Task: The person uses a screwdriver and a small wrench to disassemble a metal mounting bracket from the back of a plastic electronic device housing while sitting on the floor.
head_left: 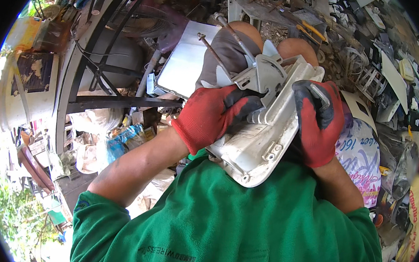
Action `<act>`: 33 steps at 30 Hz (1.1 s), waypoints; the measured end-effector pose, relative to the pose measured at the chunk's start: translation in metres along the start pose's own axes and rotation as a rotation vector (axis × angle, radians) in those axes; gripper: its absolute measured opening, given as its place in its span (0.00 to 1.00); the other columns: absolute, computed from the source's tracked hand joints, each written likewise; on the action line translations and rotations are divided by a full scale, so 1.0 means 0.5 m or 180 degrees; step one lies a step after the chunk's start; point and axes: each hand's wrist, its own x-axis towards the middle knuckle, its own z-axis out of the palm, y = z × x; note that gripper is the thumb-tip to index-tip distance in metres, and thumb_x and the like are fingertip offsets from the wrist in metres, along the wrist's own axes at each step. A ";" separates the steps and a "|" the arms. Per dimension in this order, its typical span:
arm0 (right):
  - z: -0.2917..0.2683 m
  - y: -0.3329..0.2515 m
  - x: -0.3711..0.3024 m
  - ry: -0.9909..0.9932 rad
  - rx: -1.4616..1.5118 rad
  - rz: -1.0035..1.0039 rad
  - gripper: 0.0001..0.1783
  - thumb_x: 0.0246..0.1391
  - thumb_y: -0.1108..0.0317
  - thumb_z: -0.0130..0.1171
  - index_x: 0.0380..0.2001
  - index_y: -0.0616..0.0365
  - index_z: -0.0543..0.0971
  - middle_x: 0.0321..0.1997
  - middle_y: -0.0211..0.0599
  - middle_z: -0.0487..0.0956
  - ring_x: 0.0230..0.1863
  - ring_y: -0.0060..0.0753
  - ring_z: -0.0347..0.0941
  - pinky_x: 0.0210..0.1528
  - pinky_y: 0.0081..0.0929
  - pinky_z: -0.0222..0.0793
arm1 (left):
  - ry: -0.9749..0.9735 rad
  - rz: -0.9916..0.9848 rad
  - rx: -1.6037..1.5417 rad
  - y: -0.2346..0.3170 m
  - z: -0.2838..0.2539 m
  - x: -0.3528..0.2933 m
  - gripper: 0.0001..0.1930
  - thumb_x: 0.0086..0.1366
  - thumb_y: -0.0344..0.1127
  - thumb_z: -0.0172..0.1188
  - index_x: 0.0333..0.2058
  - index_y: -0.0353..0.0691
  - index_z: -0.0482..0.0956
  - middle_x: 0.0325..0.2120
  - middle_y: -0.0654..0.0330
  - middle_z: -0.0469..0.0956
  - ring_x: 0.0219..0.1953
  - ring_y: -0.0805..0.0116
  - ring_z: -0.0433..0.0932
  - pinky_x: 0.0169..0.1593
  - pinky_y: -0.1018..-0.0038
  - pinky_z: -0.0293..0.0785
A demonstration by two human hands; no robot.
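A dirty white plastic housing (254,156) with a ribbed raised edge lies tilted across my lap. Attached at its far end is a grey metal bracket (258,75), and two long bolts (236,43) stick out from it toward the far left. My left hand (216,113), in a red glove with dark fingertips, is closed on the near side of the bracket where it meets the housing. My right hand (318,122), gloved alike, curls at the housing's right edge. A short grey metal piece (321,96) shows between its fingers; its kind is unclear.
Orange-handled pliers (312,31) rest on a low worn bench (278,13) ahead. A white flat panel (183,60) leans left of my knees, beside a dark metal frame (118,105). Scrap parts (371,75) crowd the right, with a printed plastic sack (360,155) near my right elbow.
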 end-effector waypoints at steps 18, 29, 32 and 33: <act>0.004 0.027 -0.006 0.0030 -0.0099 0.0123 0.09 0.56 0.77 0.60 0.41 0.65 0.80 0.40 0.40 0.78 0.40 0.34 0.75 0.46 0.29 0.70 | -0.0108 0.0032 -0.0427 -0.027 0.017 0.019 0.08 0.68 0.29 0.60 0.44 0.36 0.82 0.29 0.54 0.83 0.31 0.67 0.79 0.38 0.71 0.75; 0.003 0.015 0.003 -0.0131 -0.0196 -0.0148 0.10 0.56 0.78 0.59 0.42 0.66 0.80 0.40 0.41 0.78 0.41 0.36 0.74 0.48 0.29 0.70 | -0.0104 -0.0218 -0.0326 -0.026 0.008 -0.013 0.12 0.72 0.29 0.55 0.50 0.33 0.79 0.34 0.55 0.85 0.37 0.76 0.78 0.45 0.72 0.76; 0.012 0.010 -0.006 -0.0068 -0.0101 0.0090 0.10 0.55 0.77 0.60 0.42 0.66 0.80 0.40 0.41 0.78 0.42 0.36 0.75 0.48 0.29 0.70 | -0.0362 -0.0138 -0.1137 -0.036 -0.004 -0.010 0.11 0.70 0.27 0.55 0.48 0.33 0.80 0.34 0.55 0.85 0.36 0.74 0.79 0.45 0.72 0.76; 0.015 0.010 -0.010 -0.0060 -0.0115 0.0137 0.10 0.55 0.77 0.60 0.42 0.66 0.80 0.40 0.41 0.78 0.41 0.36 0.75 0.47 0.30 0.70 | -0.0319 -0.0160 -0.1039 -0.038 -0.003 -0.013 0.10 0.69 0.27 0.55 0.47 0.33 0.80 0.33 0.55 0.84 0.35 0.74 0.79 0.44 0.72 0.76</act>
